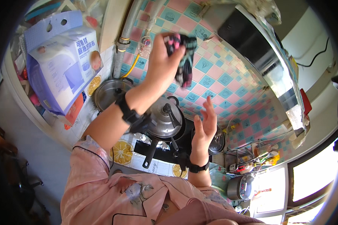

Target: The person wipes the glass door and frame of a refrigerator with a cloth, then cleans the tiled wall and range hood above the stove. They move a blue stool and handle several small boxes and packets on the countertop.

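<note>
My left hand [162,57] is raised in front of the tiled wall, closed on a crumpled, blurred cloth item [186,62] patterned in black, pink and teal, part of which hangs down. Lower and to the right, my right hand [204,126] is held up with fingers apart and nothing in it. Below the hands, a frying pan [149,157] with a long black handle sits on the black gas stove [142,149]; a domed metal lid [164,116] with a black handle covers it. A wide metal pan [109,92] stands left of it, partly behind my left forearm.
A purple and white package [64,67] fills the upper left. A range hood [253,42] overhangs the right side. A grey pipe [124,42] and yellow hose [132,67] run along the wall. A lidded pot [217,142], wire rack [239,157] and rice cooker [239,188] stand at right.
</note>
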`<action>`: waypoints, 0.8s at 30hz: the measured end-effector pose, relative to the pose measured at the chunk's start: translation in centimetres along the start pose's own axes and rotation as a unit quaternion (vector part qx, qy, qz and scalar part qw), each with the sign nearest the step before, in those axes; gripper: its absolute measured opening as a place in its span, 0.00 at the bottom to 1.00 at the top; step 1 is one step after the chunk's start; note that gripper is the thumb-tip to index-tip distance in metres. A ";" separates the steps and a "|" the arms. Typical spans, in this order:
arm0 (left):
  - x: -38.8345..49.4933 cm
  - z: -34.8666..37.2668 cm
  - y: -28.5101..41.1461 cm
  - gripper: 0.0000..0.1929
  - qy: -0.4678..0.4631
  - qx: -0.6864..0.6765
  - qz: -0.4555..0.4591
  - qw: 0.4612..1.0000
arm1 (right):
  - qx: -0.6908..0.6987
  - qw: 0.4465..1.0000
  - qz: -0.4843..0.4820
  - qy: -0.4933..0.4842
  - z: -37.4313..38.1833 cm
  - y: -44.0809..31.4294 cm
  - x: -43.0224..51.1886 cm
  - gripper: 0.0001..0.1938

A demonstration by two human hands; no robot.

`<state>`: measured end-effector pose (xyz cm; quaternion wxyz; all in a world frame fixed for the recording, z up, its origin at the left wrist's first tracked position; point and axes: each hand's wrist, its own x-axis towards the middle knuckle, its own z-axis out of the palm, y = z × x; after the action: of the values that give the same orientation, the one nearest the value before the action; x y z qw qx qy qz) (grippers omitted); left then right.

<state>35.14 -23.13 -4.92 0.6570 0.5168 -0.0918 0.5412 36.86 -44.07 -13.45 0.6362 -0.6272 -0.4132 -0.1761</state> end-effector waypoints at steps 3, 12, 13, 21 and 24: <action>6.9 1.0 -1.1 0.17 0.104 0.100 0.212 0.966 | -0.072 0.994 0.076 0.033 0.2 1.0 -1.9 0.23; 11.1 6.6 -3.8 0.18 0.038 0.035 0.226 0.973 | -0.300 0.953 0.022 0.044 -1.3 1.6 -4.8 0.21; 9.6 6.6 -3.6 0.19 0.042 0.031 0.246 0.968 | -0.308 0.950 0.020 0.047 -1.4 1.7 -5.0 0.18; 8.1 5.0 -3.8 0.22 -0.057 -0.057 0.312 0.947 | -0.375 0.925 0.029 0.050 -1.6 2.4 -5.1 0.09; 10.7 5.4 -5.0 0.21 -0.072 -0.081 0.233 0.966 | -0.379 0.923 0.023 0.055 -2.1 2.5 -4.7 0.09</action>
<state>45.77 -20.11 1.91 0.5441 0.4636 -0.3006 0.6314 36.54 -47.06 -18.32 0.3762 -0.8206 -0.2652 -0.3388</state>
